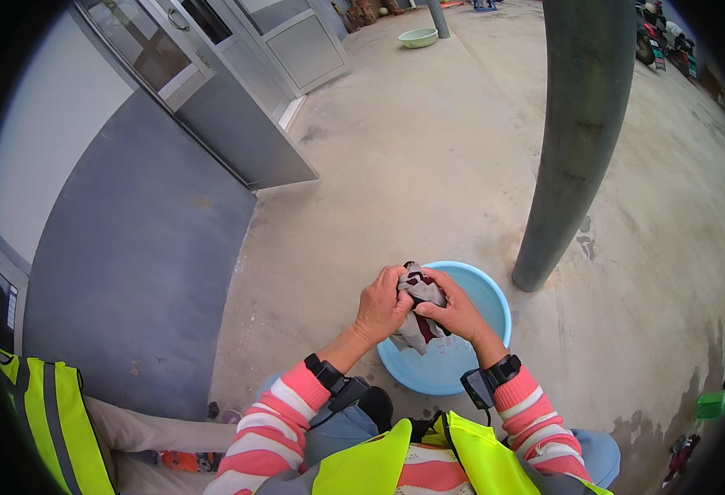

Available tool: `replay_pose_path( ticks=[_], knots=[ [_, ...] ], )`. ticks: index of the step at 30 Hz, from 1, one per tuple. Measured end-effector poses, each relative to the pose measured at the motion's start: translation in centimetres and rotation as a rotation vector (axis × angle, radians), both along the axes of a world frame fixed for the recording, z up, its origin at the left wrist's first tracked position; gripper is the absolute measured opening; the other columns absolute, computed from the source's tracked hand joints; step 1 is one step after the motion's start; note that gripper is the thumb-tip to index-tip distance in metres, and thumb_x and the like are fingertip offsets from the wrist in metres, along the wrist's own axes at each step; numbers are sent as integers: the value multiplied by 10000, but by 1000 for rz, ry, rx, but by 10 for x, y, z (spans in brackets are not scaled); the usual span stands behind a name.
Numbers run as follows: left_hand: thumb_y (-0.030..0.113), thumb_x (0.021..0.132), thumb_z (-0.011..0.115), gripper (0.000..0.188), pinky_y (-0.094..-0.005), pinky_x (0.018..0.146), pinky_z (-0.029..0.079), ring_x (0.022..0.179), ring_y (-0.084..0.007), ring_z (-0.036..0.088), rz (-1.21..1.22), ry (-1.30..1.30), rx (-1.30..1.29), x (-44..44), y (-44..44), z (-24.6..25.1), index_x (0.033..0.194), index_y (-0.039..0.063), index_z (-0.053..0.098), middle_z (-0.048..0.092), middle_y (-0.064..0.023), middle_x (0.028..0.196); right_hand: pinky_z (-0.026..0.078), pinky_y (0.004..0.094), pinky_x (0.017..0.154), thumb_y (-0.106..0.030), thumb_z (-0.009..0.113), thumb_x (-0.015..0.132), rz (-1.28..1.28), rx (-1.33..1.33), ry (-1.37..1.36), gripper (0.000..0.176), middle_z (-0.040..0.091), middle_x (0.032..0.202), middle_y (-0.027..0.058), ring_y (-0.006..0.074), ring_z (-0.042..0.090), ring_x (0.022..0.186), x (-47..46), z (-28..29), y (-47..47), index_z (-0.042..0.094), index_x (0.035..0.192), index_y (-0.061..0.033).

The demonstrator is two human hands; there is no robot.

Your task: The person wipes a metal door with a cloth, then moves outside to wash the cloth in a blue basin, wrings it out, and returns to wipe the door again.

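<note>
A bunched wet-looking cloth [423, 291], grey with dark red and black parts, is gripped between both hands. My left hand [382, 304] clasps its left side, fingers curled into the folds. On the other side, my right hand [458, 309] presses it with the thumb in front and the fingers behind. A loose grey end hangs below the hands. Under the cloth a light-blue plastic basin [503, 303] stands on the concrete floor, with what looks like shallow clear water in it. Part of the basin is hidden by my hands and forearms.
A thick grey post [576, 148] rises right of the basin. An open door [245, 117] juts from the wall at left. Another person in a yellow vest [56, 421] is at lower left. A green container [712, 405] and dark red cloth [681, 458] lie at right; a pale green basin [418, 38] stands farther off.
</note>
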State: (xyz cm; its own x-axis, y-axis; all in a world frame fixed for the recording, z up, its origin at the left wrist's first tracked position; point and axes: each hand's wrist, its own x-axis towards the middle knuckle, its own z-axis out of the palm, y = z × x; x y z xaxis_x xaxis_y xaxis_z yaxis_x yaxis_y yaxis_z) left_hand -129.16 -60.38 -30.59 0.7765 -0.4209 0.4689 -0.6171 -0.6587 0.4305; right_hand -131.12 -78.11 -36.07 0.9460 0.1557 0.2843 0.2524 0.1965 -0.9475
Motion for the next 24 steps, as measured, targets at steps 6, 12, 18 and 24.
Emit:
replay_pose_path(
  ticks=[6, 12, 18, 24],
  knots=[
    [12, 765, 546, 296, -424, 650, 519, 732, -359, 632, 55, 3, -18, 15, 19, 12, 1052, 80, 570, 625, -142, 903, 483, 315, 835, -207, 873, 683, -36, -288, 92, 571, 651, 1013, 83, 193, 610, 932, 1, 16, -19, 614, 1160, -29],
    [36, 761, 559, 273, -395, 606, 506, 681, -297, 634, 36, 3, 157, 20, 28, 11, 1019, 113, 599, 631, -80, 891, 481, 381, 798, -151, 864, 641, -170, -538, -6, 439, 631, 928, 127, 309, 601, 892, -2, 28, -38, 688, 1037, -79],
    [58, 846, 598, 238, -299, 646, 479, 651, -180, 548, -122, 300, -52, 16, 18, 6, 1084, 64, 600, 591, -58, 821, 482, 366, 712, -36, 826, 661, -424, -559, -26, 371, 604, 881, 101, 275, 598, 818, -1, 4, -37, 655, 989, -60],
    [160, 995, 570, 202, -225, 668, 440, 739, -58, 495, -240, 998, -464, 10, 9, 9, 1105, 1, 627, 559, 36, 818, 489, 252, 788, 86, 683, 715, -494, -131, 72, 294, 631, 917, 7, 106, 596, 878, 2, -15, -24, 624, 980, -26]
  ],
)
